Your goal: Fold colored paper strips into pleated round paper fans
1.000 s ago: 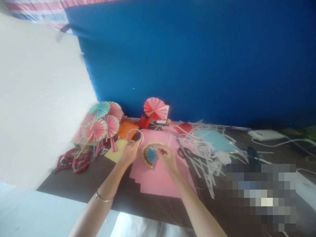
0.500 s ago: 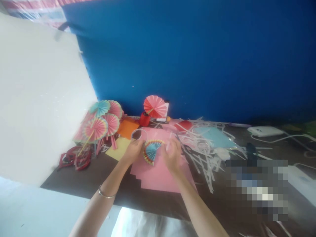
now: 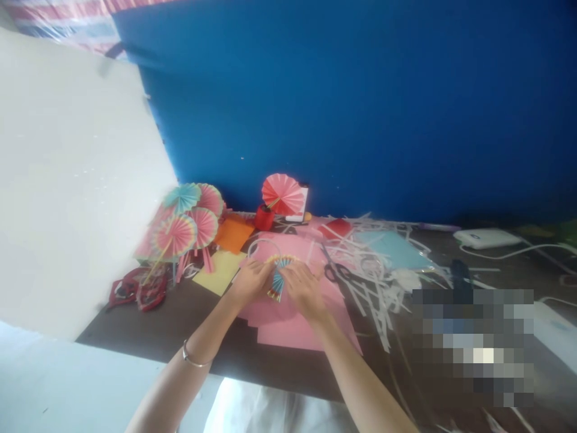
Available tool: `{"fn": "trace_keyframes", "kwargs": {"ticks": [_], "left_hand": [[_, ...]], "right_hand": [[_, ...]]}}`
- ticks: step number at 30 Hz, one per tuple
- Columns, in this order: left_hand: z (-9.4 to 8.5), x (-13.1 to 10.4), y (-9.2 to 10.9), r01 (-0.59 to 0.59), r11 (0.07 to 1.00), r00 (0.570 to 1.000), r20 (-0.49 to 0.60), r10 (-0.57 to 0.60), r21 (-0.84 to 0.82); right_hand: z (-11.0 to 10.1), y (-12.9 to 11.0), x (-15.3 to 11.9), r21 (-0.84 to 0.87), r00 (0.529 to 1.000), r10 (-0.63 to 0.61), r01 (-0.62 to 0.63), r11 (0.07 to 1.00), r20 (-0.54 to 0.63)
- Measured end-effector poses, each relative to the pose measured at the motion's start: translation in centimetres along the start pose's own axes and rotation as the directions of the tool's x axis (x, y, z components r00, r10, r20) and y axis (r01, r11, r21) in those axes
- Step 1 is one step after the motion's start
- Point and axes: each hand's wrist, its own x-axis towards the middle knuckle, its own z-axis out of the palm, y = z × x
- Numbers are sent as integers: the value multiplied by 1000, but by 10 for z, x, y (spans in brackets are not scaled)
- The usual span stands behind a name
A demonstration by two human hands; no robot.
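Between my hands, a small pleated paper fan (image 3: 280,280), light blue with a yellow and red edge, is bunched narrow above pink paper sheets (image 3: 293,331). My left hand (image 3: 251,282) grips its left side. A pale ring like a tape roll (image 3: 253,248) shows just above that hand; whether the fingers hold it too, I cannot tell. My right hand (image 3: 304,287) has its fingers closed on the fan's right side. Dark-handled scissors (image 3: 331,272) lie right of my right hand.
Several finished paper fans (image 3: 174,236) stand at the left, near a red patterned bundle (image 3: 139,288). A pink fan (image 3: 283,193) rises by a red container (image 3: 264,218) at the back. White paper strips (image 3: 367,258) and a light blue sheet (image 3: 396,249) spread on the right.
My right hand has moved left onto the fan, and the fan has gone from spread to bunched. The pale ring has shifted slightly right. The scissors now show more clearly.
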Motion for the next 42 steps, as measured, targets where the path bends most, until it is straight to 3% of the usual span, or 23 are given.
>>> {"fn": "trace_keyframes", "kwargs": {"ticks": [14, 18, 22, 24, 26, 27, 29, 33, 35, 39, 42], "left_hand": [[-2, -1, 5, 48, 999, 998, -49, -49, -20], [1, 0, 11, 189, 960, 975, -78, -209, -206], [-4, 1, 7, 363, 822, 921, 36, -388, -439], [-5, 0, -4, 457, 755, 859, 14, -511, -470], [-3, -3, -19, 531, 749, 797, -69, -601, -396], [-2, -5, -26, 542, 772, 799, -79, -596, -332], [3, -8, -35, 499, 848, 850, -88, -519, -178], [13, -12, -31, 444, 894, 891, -134, -433, 62], [16, -13, -24, 433, 897, 901, -77, -427, 90], [23, -17, -17, 404, 915, 913, 60, -403, 8], [24, -17, -19, 400, 905, 917, 60, -395, -148]], "right_hand": [[1, -7, 0, -65, 999, -34, 36, 997, 39], [1, -14, 1, -129, 998, -29, 35, 991, 47], [1, -13, -3, -141, 998, -52, 56, 988, 32], [1, -10, -6, -126, 999, -11, 6, 992, -45], [-1, -5, -6, -108, 979, 96, -117, 987, -181], [-2, -2, -5, -100, 957, 157, -186, 978, -245], [-3, 0, 0, -94, 916, 255, -296, 950, -309], [-1, -4, 5, -89, 910, 383, -399, 912, -161], [2, -11, 4, -74, 888, 459, -459, 885, -19], [11, -23, 0, -32, 830, 521, -526, 850, 196], [16, -24, -2, 57, 843, 503, -521, 852, 189]]}}
